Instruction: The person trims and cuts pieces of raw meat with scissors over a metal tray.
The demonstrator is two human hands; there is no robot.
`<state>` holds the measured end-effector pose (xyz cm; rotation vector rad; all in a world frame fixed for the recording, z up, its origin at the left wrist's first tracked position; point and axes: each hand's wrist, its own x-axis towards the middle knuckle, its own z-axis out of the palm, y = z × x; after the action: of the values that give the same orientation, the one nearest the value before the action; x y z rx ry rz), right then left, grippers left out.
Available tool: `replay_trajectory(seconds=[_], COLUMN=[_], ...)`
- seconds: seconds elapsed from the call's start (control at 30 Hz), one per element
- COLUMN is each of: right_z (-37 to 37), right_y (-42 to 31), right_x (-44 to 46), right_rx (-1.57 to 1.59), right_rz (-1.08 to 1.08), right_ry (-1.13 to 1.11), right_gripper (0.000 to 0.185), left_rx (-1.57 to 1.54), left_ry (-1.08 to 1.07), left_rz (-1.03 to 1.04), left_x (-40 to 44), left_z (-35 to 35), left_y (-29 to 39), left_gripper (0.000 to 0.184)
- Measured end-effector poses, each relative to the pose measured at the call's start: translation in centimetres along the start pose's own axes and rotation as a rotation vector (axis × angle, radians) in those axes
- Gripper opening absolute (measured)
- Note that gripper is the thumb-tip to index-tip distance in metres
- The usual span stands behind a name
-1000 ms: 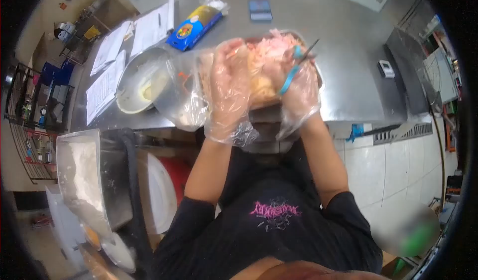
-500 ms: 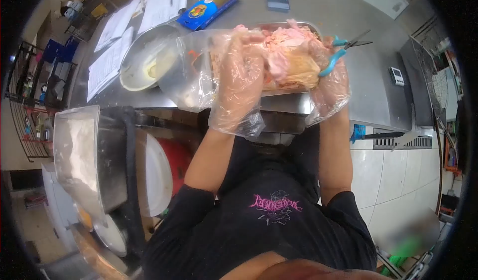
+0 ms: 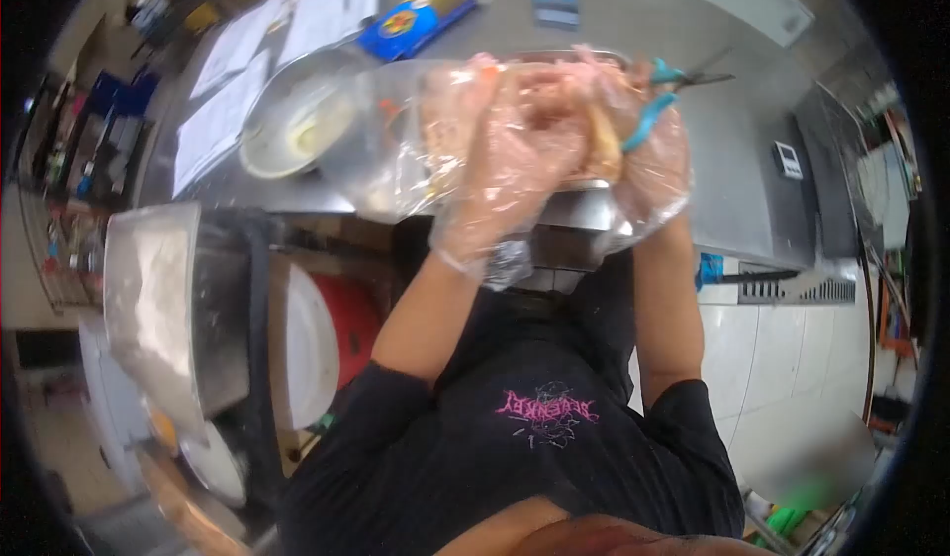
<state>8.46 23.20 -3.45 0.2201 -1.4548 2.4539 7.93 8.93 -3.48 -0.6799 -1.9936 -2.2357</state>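
Both hands wear loose clear plastic gloves and are over a metal tray of raw chicken. My left hand is turned inward with its fingers closed on the chicken; motion blur hides the exact grip. On the other side, my right hand holds scissors with turquoise handles, their blades pointing right and away from the meat. The right fingers also touch the chicken's edge. To the left of my left hand, a clear plastic bag lies between the tray and a metal bowl.
Papers, a blue and yellow packet and a phone lie at the back of the steel table. A small timer sits at right. Below left stands a deep metal container of white powder.
My left hand has moved right and rolled inward onto the chicken, covering more of it. My right hand, still with the scissors, has shifted slightly left.
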Motion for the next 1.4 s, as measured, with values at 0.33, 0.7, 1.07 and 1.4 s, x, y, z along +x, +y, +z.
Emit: replay_trajectory(seconds=[0.33,0.7,1.07,1.4], right_z=[-0.9,-0.6,-1.1,-2.8], right_y=[0.1,0.4,-0.1,0.8], right_x=[-0.2,-0.7,-1.6,-2.0], right_rx=[0.352,0.269,0.262,0.382], right_rz=[0.159,0.116,0.155,0.105], right_ry=[0.228,0.13,0.15,0.178], right_gripper=[0.013,0.027,0.019,0.029], left_rx=[-0.067,0.248,-0.025,-0.57], left_ry=[0.036,-0.062,0.057,0.156], left_rz=[-0.048,0.084,-0.063,-0.232], left_x=[-0.1,-0.4,-0.8,-0.7], left_z=[-0.3,-0.7,-1.1,-2.3], left_y=[-2.7,-1.8,-1.1,-1.5], left_gripper=[0.06,0.05,0.057,0.034])
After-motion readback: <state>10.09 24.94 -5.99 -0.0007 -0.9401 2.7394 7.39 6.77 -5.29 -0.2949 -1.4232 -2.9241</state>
